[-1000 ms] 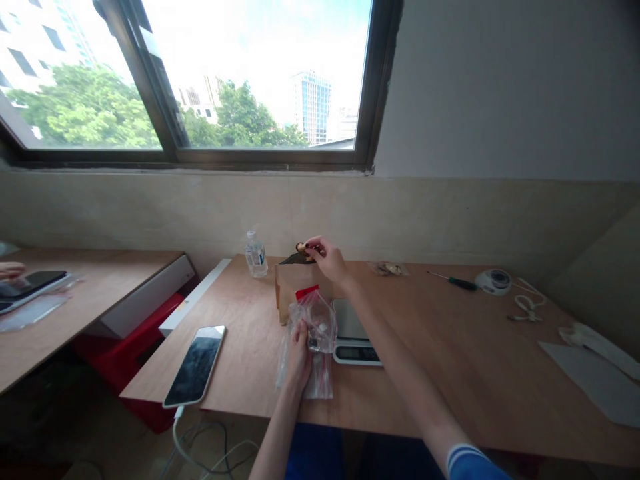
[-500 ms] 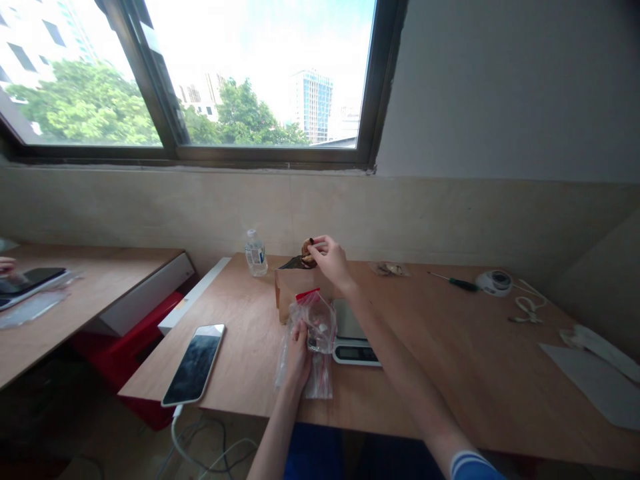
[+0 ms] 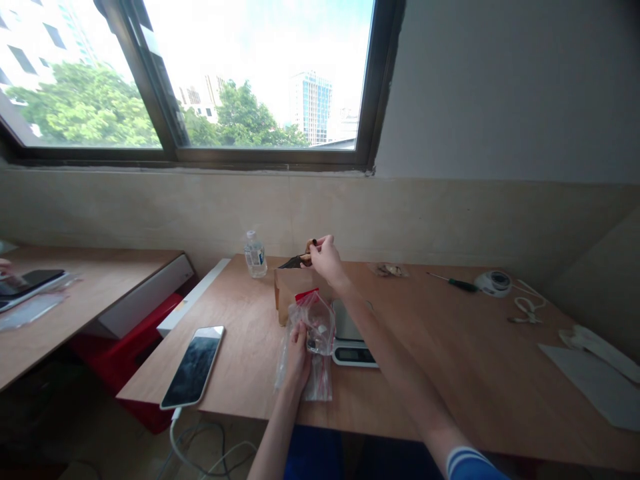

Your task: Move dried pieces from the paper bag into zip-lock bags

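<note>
On a plywood desk [image 3: 450, 380] below a window [image 3: 270, 157], the person's right hand [image 3: 326, 260] is raised, its fingers pinched narrowly around a small dark object [image 3: 299, 263] just above the top edge of a brown paper bag [image 3: 293, 293]; the object is too small and hidden to identify. The left hand [image 3: 299, 357] is closed around the lower part of a clear zip bag [image 3: 320, 327] with a red strip at its top, held just in front of the paper bag, with small contents visible inside. A digital kitchen scale [image 3: 351, 353] sits just right of the zip bag, beneath the right forearm. Behind the paper bag's left side stands a water bottle [image 3: 255, 255], and a smartphone [image 3: 193, 367] with a white cable [image 3: 173, 433] lies to the left. Well off to the right lies a screwdriver [image 3: 457, 283]. On a separate desk at far left, a co-worker's hand [image 3: 4, 267] is beside another phone [image 3: 27, 281].
</note>
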A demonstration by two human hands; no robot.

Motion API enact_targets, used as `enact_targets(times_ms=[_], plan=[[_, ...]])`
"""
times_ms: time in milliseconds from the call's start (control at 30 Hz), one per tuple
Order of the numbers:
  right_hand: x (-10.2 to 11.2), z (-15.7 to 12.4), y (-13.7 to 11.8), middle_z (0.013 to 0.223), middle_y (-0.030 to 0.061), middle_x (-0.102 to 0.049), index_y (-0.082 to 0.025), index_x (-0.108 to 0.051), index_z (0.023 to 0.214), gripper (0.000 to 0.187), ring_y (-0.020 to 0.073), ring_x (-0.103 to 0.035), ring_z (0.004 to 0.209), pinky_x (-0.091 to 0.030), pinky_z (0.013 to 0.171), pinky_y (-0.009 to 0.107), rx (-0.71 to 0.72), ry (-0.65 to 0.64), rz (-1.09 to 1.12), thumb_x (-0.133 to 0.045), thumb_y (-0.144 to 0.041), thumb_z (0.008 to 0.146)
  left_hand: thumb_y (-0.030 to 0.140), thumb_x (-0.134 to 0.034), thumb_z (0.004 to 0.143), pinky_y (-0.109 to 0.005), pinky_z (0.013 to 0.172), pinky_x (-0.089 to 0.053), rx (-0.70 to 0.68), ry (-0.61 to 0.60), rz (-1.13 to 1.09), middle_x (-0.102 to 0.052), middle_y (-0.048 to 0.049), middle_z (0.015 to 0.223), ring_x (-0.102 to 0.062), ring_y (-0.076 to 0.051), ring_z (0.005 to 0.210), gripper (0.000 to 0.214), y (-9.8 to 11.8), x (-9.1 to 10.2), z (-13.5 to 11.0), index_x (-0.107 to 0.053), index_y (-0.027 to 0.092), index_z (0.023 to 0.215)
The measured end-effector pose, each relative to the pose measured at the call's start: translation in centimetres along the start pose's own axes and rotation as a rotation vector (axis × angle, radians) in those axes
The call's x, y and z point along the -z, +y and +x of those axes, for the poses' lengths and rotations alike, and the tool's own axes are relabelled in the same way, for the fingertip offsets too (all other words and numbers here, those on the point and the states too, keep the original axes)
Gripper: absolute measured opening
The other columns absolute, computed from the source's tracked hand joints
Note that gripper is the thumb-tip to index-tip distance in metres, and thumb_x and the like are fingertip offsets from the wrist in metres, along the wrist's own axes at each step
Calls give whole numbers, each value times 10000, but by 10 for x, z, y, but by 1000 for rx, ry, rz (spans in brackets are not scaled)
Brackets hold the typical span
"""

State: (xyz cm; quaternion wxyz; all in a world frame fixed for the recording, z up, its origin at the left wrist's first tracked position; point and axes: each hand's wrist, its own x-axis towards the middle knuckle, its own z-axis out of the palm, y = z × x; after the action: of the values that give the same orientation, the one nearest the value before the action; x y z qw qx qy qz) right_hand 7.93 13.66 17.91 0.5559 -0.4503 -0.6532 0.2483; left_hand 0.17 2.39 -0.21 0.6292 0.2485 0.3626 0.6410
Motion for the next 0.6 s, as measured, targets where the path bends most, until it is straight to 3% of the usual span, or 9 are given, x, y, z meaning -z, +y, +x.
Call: enact_targets(times_ms=[100, 200, 333, 467, 600], plan=[[3, -7, -24, 855, 86, -640, -212, -375, 877, 123, 199, -658, 767, -501, 616, 271, -109, 55, -237, -483, -155, 870, 461, -665, 725, -298, 693, -499, 5, 4, -25, -688, -55, 849, -643, -187, 741, 428, -1, 1, 1, -599, 176, 1037], [2, -16, -45, 890, 138, -666, -174, -405, 959, 59, 239, -663, 834, -486, 626, 280, -115, 22, -466, -409, -144, 908, 425, -682, 720, -296, 718, -499, 0, 10, -56, -690, -49, 873, -647, -185, 768, 393, -3, 2, 1, -605, 185, 1021], [-6, -27, -55, 868, 179, -678, -128, -387, 1096, 177, 283, -673, 797, -476, 602, 319, -110, -11, -662, -293, -161, 950, 400, -664, 745, -313, 751, -502, -21, 2, -72, -690, -61, 911, -648, -194, 802, 319, -3, 2, 1, -624, 191, 983], [-8, -29, -57, 867, 186, -677, -114, -362, 1131, 207, 295, -674, 802, -486, 612, 336, -114, -26, -658, -274, -173, 954, 381, -653, 759, -320, 759, -503, -37, -3, -80, -685, -71, 935, -645, -200, 824, 301, -3, 2, 2, -628, 193, 992], [0, -22, -60, 905, 175, -667, -147, -358, 1064, 136, 267, -670, 810, -504, 624, 323, -228, -35, -447, -350, -175, 931, 391, -642, 771, -309, 738, -502, -17, -7, -82, -684, -60, 890, -640, -183, 782, 283, -3, 3, 2, -624, 193, 972]])
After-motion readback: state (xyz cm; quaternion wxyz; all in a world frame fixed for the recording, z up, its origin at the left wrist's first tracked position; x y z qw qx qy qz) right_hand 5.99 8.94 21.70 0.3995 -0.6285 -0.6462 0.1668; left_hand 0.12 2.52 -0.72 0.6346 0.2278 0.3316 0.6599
